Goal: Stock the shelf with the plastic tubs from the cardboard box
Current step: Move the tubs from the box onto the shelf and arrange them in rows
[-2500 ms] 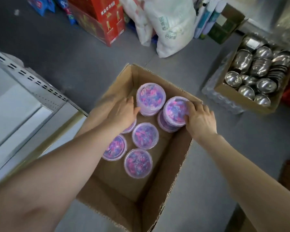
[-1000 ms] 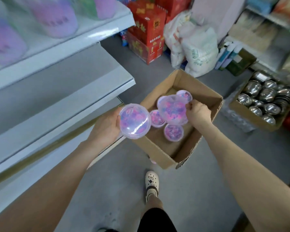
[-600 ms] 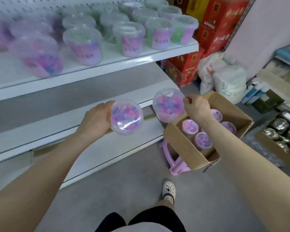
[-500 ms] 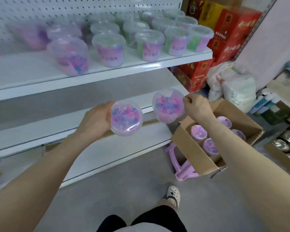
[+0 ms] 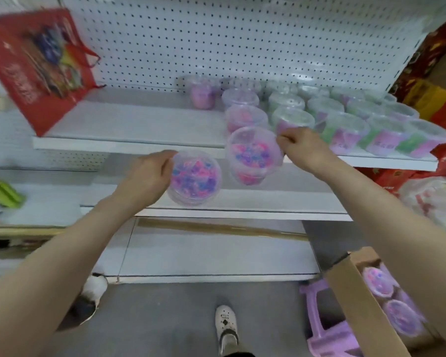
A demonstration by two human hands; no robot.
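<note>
Left hand (image 5: 150, 176) grips left tub (image 5: 195, 177), fine. Right hand (image 5: 304, 150) just pinches tilted right tub (image 5: 252, 155) by rim, mid-frame: might slip, bump shelf row (image 5: 291, 119).

The upper shelf (image 5: 139, 124) lay bare from the leaning red bag (image 5: 39, 65) at its left end to the stocked tubs (image 5: 345, 124), which packed its right half from the near edge back to the pegboard (image 5: 242, 34). That bare stretch was open to reach from the near side. The left hand (image 5: 144, 179) held the lower tub (image 5: 195, 177) just below and near of it. The right hand (image 5: 304, 148) held the upper tub (image 5: 252, 155) directly in front of the leftmost stocked row. At near right, the cardboard box (image 5: 358, 300) on a purple stool (image 5: 327, 336) blocked the floor.
</note>
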